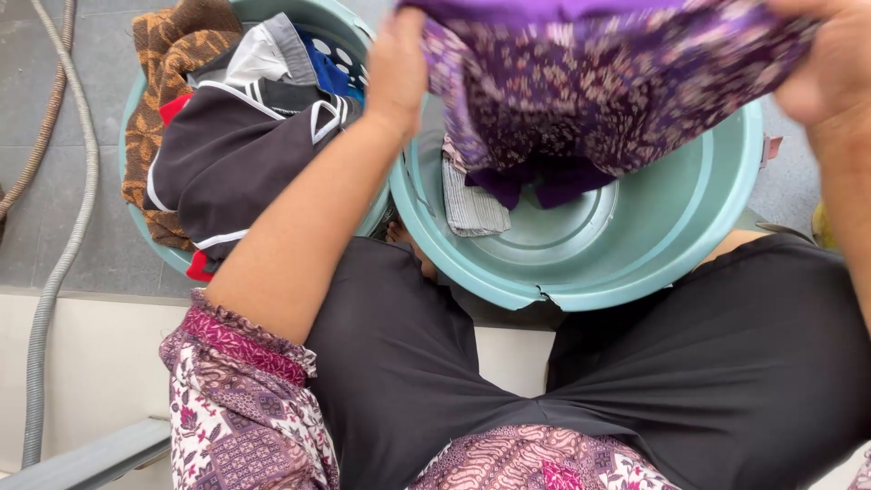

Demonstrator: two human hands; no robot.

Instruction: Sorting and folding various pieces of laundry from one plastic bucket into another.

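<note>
the left hand [396, 68] is closed on the left edge of a purple floral garment [599, 86], fingers curled tight into the cloth with only the back of the hand and wrist showing. the right hand [830, 63] grips the same garment at its right edge, also clenched on the fabric, and is partly cut off by the top right corner of the view. between the two hands the cloth is stretched wide and held up in the air, its lower part hanging in folds of darker solid purple.

right under the garment sits a round teal plastic basin [689, 245], tipped toward the person, with a small crack in its near rim. inside the basin, at its left wall, lies a grey striped cloth [474, 204], partly hidden by the hanging garment.

to the left, and touching the first basin, stands a second teal basin [136, 91] piled with laundry: a black garment with white trim [240, 154] on top, a brown patterned towel [172, 41] draped over its far left rim, a blue spotted piece [331, 63] at the far side, and a bit of red cloth [200, 266] poking out at the near edge.

near the camera are the person's black-clad knees [726, 363], spread around the first basin, and a patterned sleeve [240, 399] on the left arm. a grey corrugated hose [56, 272] runs along the tiled floor [54, 163] at far left.
</note>
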